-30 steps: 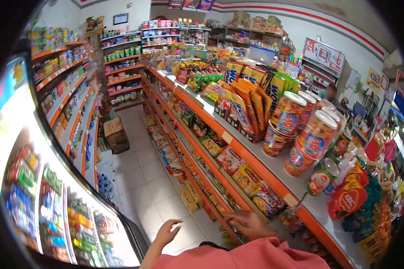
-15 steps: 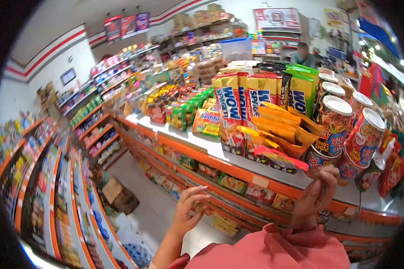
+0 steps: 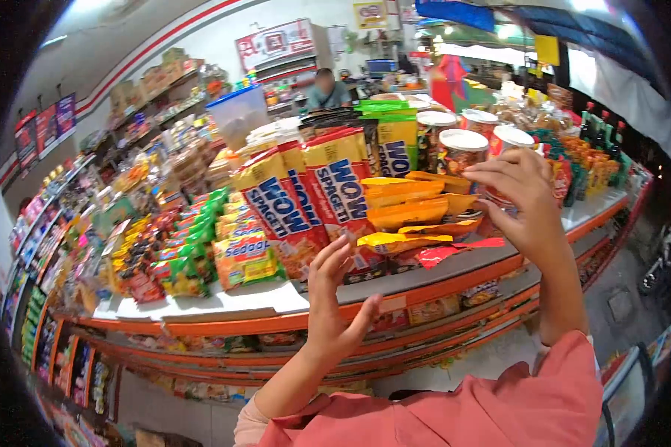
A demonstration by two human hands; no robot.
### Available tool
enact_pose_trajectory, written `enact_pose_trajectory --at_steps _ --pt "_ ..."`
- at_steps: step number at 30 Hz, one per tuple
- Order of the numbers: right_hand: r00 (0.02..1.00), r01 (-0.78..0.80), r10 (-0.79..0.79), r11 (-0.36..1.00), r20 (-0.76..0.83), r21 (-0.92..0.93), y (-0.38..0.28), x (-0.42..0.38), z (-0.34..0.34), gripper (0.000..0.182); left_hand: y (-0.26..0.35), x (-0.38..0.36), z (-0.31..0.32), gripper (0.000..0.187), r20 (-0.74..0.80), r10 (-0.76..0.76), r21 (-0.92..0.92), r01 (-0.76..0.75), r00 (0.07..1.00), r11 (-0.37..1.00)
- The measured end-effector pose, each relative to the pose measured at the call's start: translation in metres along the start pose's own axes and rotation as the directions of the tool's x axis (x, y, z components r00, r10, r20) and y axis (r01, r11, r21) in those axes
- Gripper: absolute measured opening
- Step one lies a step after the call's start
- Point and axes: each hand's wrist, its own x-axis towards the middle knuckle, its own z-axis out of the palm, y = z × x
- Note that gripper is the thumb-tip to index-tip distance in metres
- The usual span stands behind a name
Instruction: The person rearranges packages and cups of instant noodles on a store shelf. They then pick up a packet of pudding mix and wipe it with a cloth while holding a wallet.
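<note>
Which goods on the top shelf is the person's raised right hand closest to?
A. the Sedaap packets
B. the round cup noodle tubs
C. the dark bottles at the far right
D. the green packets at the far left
B: the right hand is up right in front of the cup noodle tubs, its fingers overlapping them, far from the other goods.

Green Sedaap packets [image 3: 242,257], a seated person [image 3: 326,89], bottles [image 3: 600,138] far right.

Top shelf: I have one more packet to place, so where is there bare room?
Bare white shelf top lies in front of the Sedaap packs, beside the left hand. It is crowded from the Wow Spageti packs to the cup noodles at the right hand.
</note>
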Motion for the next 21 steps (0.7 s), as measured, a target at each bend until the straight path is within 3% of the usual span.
enact_pose_trajectory --at_steps 3,6,7,8,10,11,12,13,14,16,18,19,21 --pt "0.989 0.075 -0.069 0.996 0.133 -0.044 0.007 0.014 -0.004 0.029 -0.007 0.011 0.017 0.089 0.024 0.011 0.05 -0.012 1.0 0.999" --pt "0.97 0.131 -0.119 0.99 0.214 -0.045 0.014 0.03 -0.005 0.026 -0.022 0.017 0.037 0.101 0.005 -0.011 -0.025 0.011 1.0 1.0" --pt "0.94 0.206 -0.193 0.978 0.281 -0.018 0.023 0.043 -0.005 0.024 -0.027 0.026 0.046 0.109 -0.012 0.047 0.036 -0.046 0.999 0.998" --pt "0.902 0.266 -0.258 0.964 0.347 0.025 0.027 0.05 -0.002 0.022 -0.03 0.024 0.055 0.11 -0.056 -0.008 -0.072 0.004 0.998 0.997" --pt "0.879 0.356 -0.365 0.93 0.307 0.087 0.039 0.065 0.013 0.015 -0.035 0.033 0.06 0.116 -0.068 0.098 0.124 -0.089 0.993 0.988" --pt "0.849 0.377 -0.399 0.917 0.347 0.133 0.043 0.073 0.019 0.011 -0.039 0.034 0.065 0.116 -0.076 0.096 0.131 -0.086 0.992 0.988" --pt "0.817 0.394 -0.432 0.902 0.383 0.177 0.046 0.081 0.025 0.009 -0.044 0.035 0.07 0.113 -0.121 0.084 -0.024 -0.087 0.989 0.996" --pt "0.815 0.471 -0.504 0.863 0.284 0.181 0.05 0.09 0.033 0.005 -0.047 0.036 0.074 0.11 -0.16 0.063 -0.179 -0.091 0.985 0.98" --pt "0.814 0.472 -0.508 0.861 0.281 0.187 0.052 0.098 0.041 0.005 -0.048 0.039 0.078 0.11 -0.162 0.06 -0.172 -0.088 0.985 0.981" --pt "0.842 0.477 -0.467 0.878 0.27 0.03 0.054 0.116 0.055 0.006 -0.05 0.045 0.084 0.109 -0.232 0.124 -0.13 -0.157 0.965 0.979" --pt "0.853 0.46 -0.431 0.887 0.294 -0.036 0.056 0.133 0.073 0.008 -0.05 0.044 0.08 0.108 -0.192 0.134 -0.001 -0.137 0.972 0.991" --pt "0.866 0.437 -0.385 0.893 0.319 -0.109 0.055 0.138 0.079 0.009 -0.036 0.046 0.079 0.108 -0.141 -0.114 -0.395 0.05 0.983 0.917" --pt "0.875 0.43 -0.364 0.888 0.319 -0.166 0.05 0.14 0.087 0.011 -0.032 0.045 0.075 0.108 0.001 -0.328 -0.705 0.234 0.945 0.67"
